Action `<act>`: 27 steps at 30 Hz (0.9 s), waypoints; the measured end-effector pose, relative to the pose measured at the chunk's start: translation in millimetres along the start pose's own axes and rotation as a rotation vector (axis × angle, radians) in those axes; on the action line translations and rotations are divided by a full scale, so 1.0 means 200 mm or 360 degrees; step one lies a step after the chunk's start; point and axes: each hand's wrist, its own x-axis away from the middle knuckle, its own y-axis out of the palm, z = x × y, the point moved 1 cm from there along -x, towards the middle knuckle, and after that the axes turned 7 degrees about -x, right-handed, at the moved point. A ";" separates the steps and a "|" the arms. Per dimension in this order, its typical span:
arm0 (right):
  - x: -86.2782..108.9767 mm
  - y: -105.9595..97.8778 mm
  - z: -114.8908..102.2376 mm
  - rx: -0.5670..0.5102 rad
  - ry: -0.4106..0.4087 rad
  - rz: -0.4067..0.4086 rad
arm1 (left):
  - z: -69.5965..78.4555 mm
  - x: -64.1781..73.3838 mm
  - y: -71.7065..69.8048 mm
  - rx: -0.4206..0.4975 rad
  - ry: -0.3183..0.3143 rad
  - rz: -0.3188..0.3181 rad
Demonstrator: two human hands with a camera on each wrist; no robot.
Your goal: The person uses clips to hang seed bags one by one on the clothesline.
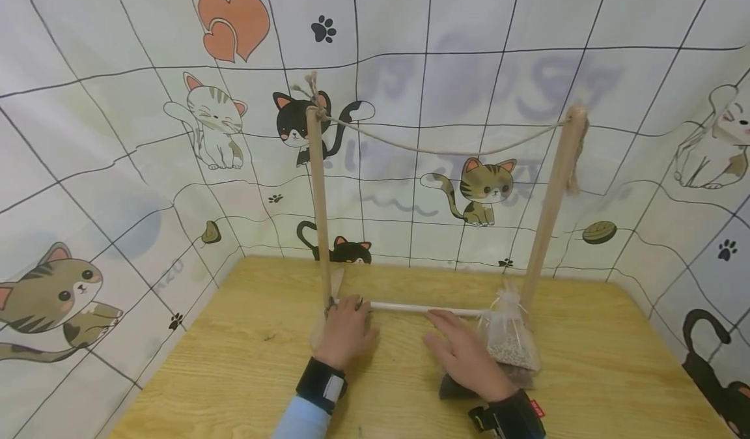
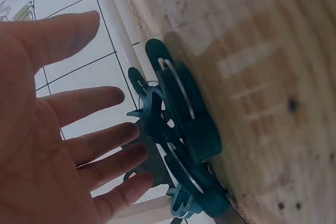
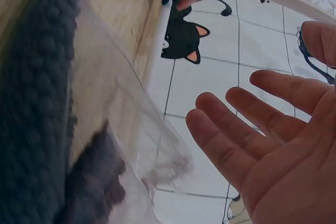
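Note:
My left hand (image 1: 347, 331) is beside the foot of the left wooden post, its fingers loosely extended. Dark green plastic clothespins (image 2: 189, 108) with wire springs lie just past its fingertips in the left wrist view; whether the fingers touch them I cannot tell. My right hand (image 1: 469, 354) hovers palm down with fingers spread, holding nothing. Beside it stands a sheer drawstring pouch (image 1: 511, 351) of pale grains. Partly under that hand lies a dark bag (image 1: 456, 388); the right wrist view shows a clear bag of dark round beads (image 3: 37, 98) close by.
Two wooden posts (image 1: 319, 204) stand on the wood-grain table (image 1: 398, 387), with a sagging twine (image 1: 433, 152) tied between their tops. A white rod (image 1: 404, 307) runs low between their feet. Behind hangs a cloth printed with cats (image 1: 486, 188).

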 end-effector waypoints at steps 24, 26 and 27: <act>0.00 0.08 0.00 -0.0036 0.0051 -0.0119 | -0.01 -0.02 0.02 0.0091 -0.0055 -0.0127; 0.00 0.07 0.00 -0.0035 0.0050 -0.0123 | -0.01 -0.02 0.01 0.0182 -0.0072 -0.0105; 0.00 0.07 0.00 -0.0037 0.0052 -0.0125 | -0.01 -0.03 0.00 0.0225 -0.0074 -0.0089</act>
